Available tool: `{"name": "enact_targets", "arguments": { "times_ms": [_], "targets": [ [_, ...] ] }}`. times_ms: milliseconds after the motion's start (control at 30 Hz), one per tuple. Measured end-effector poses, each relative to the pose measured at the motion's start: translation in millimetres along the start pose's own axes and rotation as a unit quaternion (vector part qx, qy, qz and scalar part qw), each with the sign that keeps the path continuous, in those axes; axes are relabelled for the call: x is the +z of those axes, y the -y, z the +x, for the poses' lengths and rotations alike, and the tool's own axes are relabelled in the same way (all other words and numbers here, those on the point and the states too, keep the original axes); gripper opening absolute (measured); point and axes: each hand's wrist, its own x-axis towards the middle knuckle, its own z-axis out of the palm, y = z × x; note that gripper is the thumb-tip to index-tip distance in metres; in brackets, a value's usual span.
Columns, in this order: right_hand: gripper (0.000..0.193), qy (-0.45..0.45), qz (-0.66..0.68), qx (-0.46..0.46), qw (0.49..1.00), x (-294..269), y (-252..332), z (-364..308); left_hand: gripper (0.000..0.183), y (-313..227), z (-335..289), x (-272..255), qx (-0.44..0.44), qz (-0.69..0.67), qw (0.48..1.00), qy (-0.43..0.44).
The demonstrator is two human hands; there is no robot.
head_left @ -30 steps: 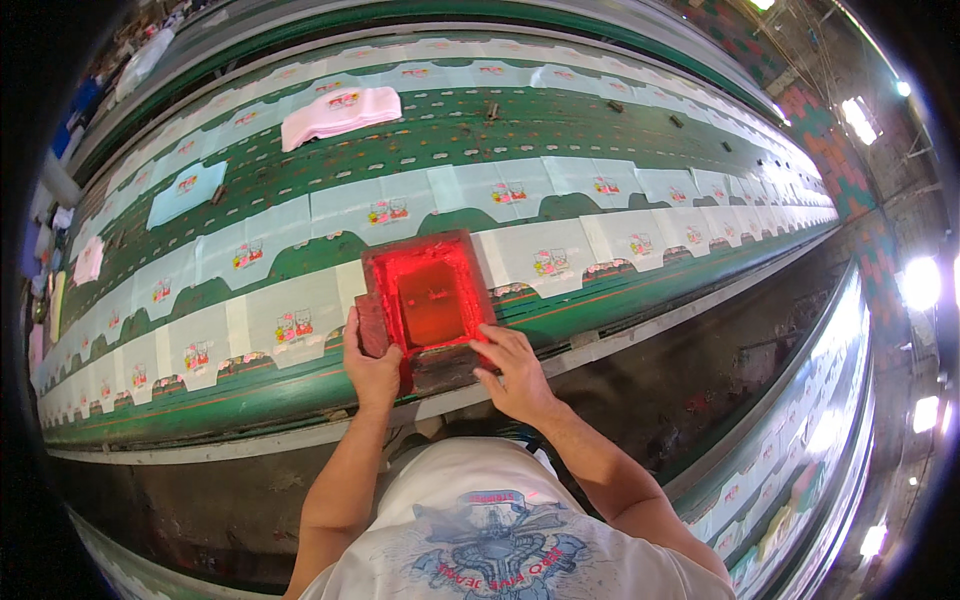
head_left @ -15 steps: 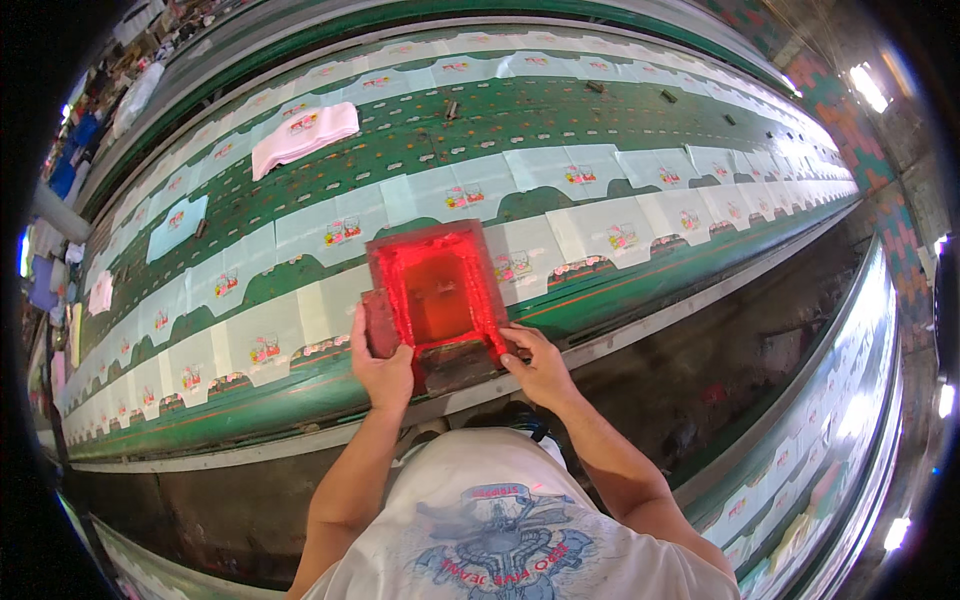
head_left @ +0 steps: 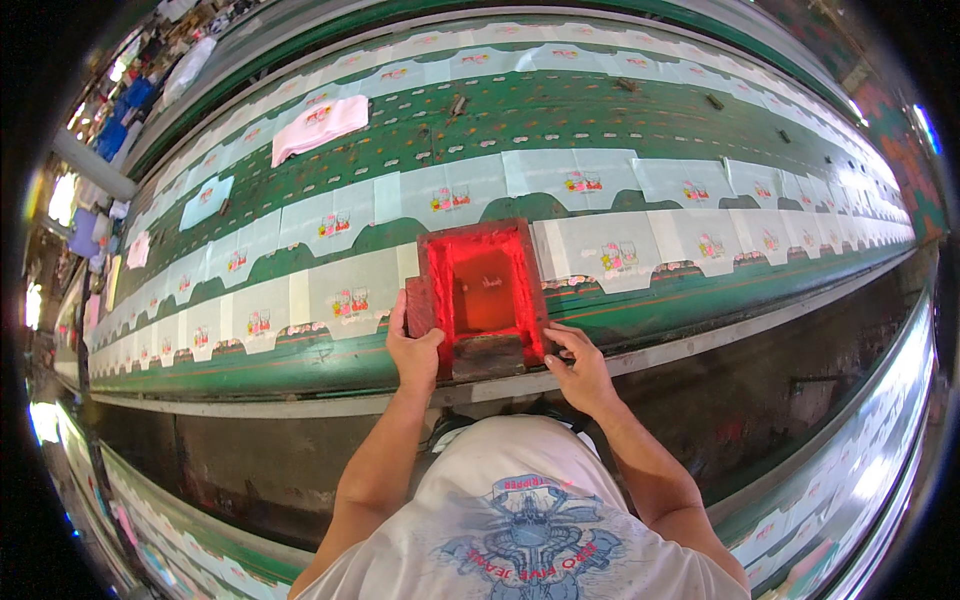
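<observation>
A small rectangular screen-printing frame [head_left: 432, 250] lies over the near row of pale fabric pieces, its inner walls and mesh [head_left: 485, 290] coated in wet-looking red ink. My left hand [head_left: 413, 345] grips the wooden block on its left side, thumb on top. At the lower right rail, my right hand [head_left: 582, 372] closes its fingertips on the frame's edge. To the left of the frame is a pale piece [head_left: 350, 303] bearing a small coloured cartoon print; another printed piece [head_left: 622, 257] lies to the right. Whatever fabric is directly beneath the frame is hidden.
The long green printing table [head_left: 400, 135] carries several rows of pale printed pieces. Folded pink cloth [head_left: 322, 128] and light-blue cloth [head_left: 207, 202] lie farther back, with small dark blocks [head_left: 457, 106] among them. Another table [head_left: 840, 470] stands behind me on the right.
Both hands have carried the frame rightward along the near row, about one fabric piece over. A printed piece formerly covered now shows to its left. The view has shifted slightly.
</observation>
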Motion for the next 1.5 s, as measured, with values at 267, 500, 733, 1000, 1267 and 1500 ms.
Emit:
{"name": "enact_targets", "arguments": {
  "times_ms": [267,500,733,1000,1267,1500],
  "targets": [
    [0.050,0.071,-0.136,-0.250,0.956,1,24,13,0.098,-5,-3,4,-0.020,0.002,1.000,-0.013],
    [0.054,0.165,-0.264,-0.303,0.901,35,41,28,0.096,-1,-4,3,-0.029,-0.021,0.999,-0.010],
    [0.054,0.177,-0.321,-0.314,0.876,37,48,42,0.096,1,-2,5,-0.033,-0.035,0.999,-0.005],
    [0.045,0.261,-0.359,-0.262,0.857,24,76,75,0.098,8,0,1,-0.039,-0.052,0.998,0.007],
    [0.039,0.189,-0.308,-0.242,0.900,25,63,173,0.080,23,3,-2,-0.040,-0.104,0.993,0.022],
    [0.053,0.112,-0.372,-0.253,0.886,43,60,179,0.071,20,-1,-9,-0.006,-0.083,0.996,0.033]
  ]
}}
